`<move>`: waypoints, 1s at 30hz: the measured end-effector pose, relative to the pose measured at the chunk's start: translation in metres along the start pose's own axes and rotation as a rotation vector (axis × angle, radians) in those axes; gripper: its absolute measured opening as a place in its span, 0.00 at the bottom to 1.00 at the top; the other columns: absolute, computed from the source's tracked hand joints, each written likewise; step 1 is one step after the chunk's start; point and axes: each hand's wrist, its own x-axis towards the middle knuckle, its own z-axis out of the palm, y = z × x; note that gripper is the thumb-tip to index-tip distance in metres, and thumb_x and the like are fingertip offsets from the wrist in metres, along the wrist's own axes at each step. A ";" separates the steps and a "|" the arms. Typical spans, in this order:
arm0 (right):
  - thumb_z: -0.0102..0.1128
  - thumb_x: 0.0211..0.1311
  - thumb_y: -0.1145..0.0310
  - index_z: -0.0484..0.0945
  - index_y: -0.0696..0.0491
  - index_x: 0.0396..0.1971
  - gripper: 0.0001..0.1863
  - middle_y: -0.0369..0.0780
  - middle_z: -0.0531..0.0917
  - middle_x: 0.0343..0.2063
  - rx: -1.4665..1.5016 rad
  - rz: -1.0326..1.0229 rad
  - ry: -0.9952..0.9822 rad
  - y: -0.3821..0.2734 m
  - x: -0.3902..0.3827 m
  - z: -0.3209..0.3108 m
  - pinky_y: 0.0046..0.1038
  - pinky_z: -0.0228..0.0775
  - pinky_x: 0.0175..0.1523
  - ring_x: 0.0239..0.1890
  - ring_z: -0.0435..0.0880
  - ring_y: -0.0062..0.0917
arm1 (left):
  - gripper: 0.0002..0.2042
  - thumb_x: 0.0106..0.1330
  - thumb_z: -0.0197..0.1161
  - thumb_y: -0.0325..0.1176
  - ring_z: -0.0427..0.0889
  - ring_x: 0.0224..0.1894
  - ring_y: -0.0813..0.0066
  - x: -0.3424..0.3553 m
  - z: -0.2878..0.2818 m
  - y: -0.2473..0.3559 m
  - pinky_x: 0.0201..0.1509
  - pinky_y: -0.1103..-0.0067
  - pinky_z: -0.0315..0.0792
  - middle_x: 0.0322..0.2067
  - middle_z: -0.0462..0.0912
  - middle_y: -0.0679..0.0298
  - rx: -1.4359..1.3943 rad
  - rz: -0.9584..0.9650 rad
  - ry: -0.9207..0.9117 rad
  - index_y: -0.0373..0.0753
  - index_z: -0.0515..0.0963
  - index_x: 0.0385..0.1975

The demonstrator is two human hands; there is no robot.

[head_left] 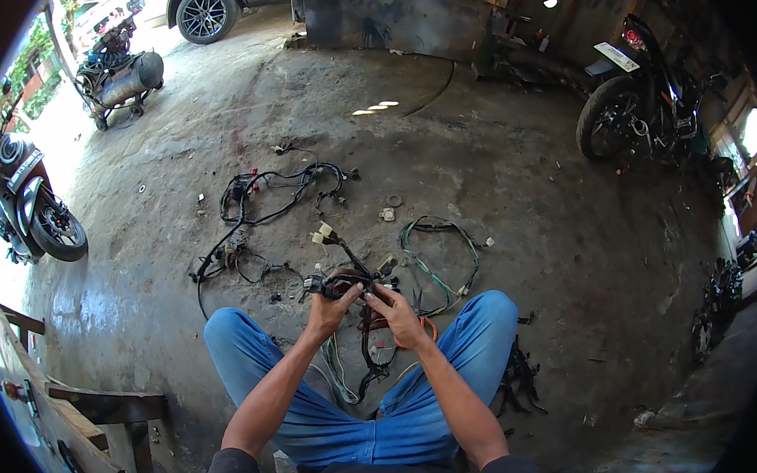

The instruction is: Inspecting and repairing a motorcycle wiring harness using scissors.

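Observation:
Between my bent knees I hold a black-wrapped wiring harness (353,258) up off the floor. My left hand (331,310) is closed around it on the left, beside a cluster of connectors. Close against it, my right hand (398,317) pinches the same bundle, thumbs almost meeting. Pale plug connectors (324,231) stick out at the harness's far end. Its lower branch (366,348) hangs down between my legs, near thin green and white wires (333,365). By my right knee lies an orange-handled tool (429,328), probably scissors, partly hidden by my hand.
Another black harness (258,220) sprawls on the concrete at front left. A loop of greenish wires (441,226) lies front right, near a small pale connector (388,214). Dark wire pieces (522,375) lie beside my right leg. A wooden bench (104,403) stands left; motorcycles (46,207) are parked farther off.

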 end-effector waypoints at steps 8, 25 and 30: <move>0.64 0.68 0.58 0.69 0.60 0.62 0.30 0.35 0.81 0.32 -0.102 -0.052 -0.035 -0.007 0.006 0.000 0.24 0.80 0.35 0.29 0.86 0.23 | 0.10 0.68 0.66 0.30 0.81 0.41 0.78 0.000 -0.002 0.006 0.47 0.78 0.77 0.38 0.84 0.62 -0.129 0.002 0.048 0.32 0.78 0.44; 0.54 0.73 0.66 0.71 0.59 0.56 0.18 0.30 0.69 0.21 0.226 -0.099 0.110 0.008 -0.001 0.004 0.20 0.60 0.24 0.18 0.66 0.13 | 0.04 0.65 0.59 0.24 0.79 0.45 0.72 -0.001 0.015 0.010 0.49 0.77 0.75 0.38 0.77 0.61 0.213 0.172 0.061 0.31 0.76 0.37; 0.53 0.74 0.66 0.70 0.57 0.60 0.19 0.27 0.63 0.19 0.183 -0.124 0.114 0.006 0.001 0.014 0.17 0.52 0.22 0.18 0.60 0.09 | 0.05 0.68 0.57 0.23 0.79 0.42 0.74 0.005 0.013 -0.023 0.39 0.78 0.83 0.37 0.76 0.61 0.288 0.299 0.159 0.32 0.73 0.40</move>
